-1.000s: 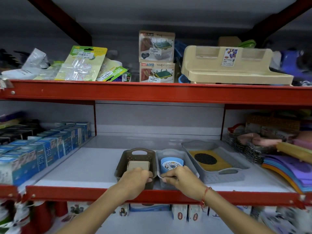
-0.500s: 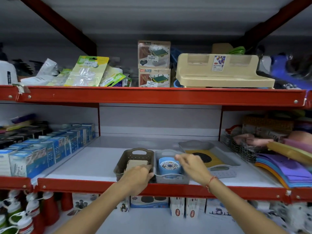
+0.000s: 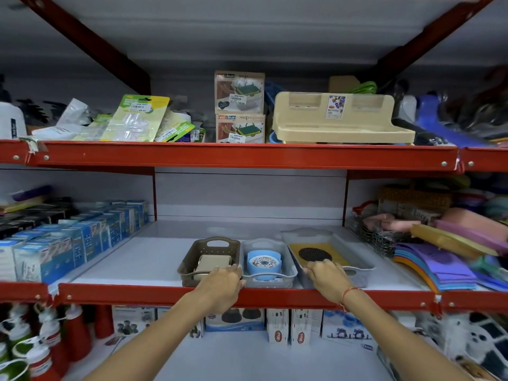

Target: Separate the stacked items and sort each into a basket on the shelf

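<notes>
Three baskets stand side by side at the front of the middle shelf. The brown basket [image 3: 192, 257] holds a beige soap case [image 3: 213, 264]. The clear grey basket [image 3: 288, 266] in the middle holds a round blue holder [image 3: 264, 264]. The larger grey tray [image 3: 357, 259] on the right holds a yellow mat with a black mesh disc [image 3: 314, 254]. My left hand [image 3: 222, 281] grips the front rim of the brown basket. My right hand [image 3: 327, 276] grips the front left rim of the grey tray.
A red shelf rail [image 3: 137, 294] runs just under both hands. Blue and white boxes [image 3: 68, 243] fill the left of the shelf. Wire baskets and coloured mats [image 3: 439, 257] crowd the right. A beige rack [image 3: 338, 119] and boxes sit on the shelf above.
My right hand left the middle grey basket and moved right onto the front rim of the grey tray. My left hand stayed on the brown basket. The view has shifted downward a little.
</notes>
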{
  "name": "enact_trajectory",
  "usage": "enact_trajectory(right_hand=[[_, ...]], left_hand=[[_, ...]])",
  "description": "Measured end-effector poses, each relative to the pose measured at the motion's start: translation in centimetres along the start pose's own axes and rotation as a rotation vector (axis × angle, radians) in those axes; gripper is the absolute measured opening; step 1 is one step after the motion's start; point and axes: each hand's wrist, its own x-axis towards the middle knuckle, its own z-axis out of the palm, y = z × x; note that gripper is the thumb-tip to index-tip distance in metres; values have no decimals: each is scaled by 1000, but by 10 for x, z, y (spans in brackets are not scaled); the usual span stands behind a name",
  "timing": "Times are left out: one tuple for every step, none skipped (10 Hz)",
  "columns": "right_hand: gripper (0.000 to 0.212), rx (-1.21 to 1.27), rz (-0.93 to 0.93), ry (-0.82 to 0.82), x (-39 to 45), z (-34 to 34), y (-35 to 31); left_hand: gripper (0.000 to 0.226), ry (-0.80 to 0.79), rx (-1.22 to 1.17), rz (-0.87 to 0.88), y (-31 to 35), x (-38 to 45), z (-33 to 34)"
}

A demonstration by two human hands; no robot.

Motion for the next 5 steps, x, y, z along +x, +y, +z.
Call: enact_trajectory(right_hand=[[31, -5, 3, 8, -11, -4, -9], [27, -16, 7, -16, -21, -9, -19], [26, -34, 7, -24, -29, -16, -22], [29, -12, -2, -48, -36, -25, -27], [29, 52, -43, 157, -37, -49, -34]], left_hand=[[52, -3, 21, 4, 4, -5, 0], [53, 2, 16, -11, 8, -10, 0], [54, -23, 35, -30, 13, -14, 0], [53, -6, 16, -51, 19, -19, -2], [54, 208, -28, -22, 30, -20, -19]])
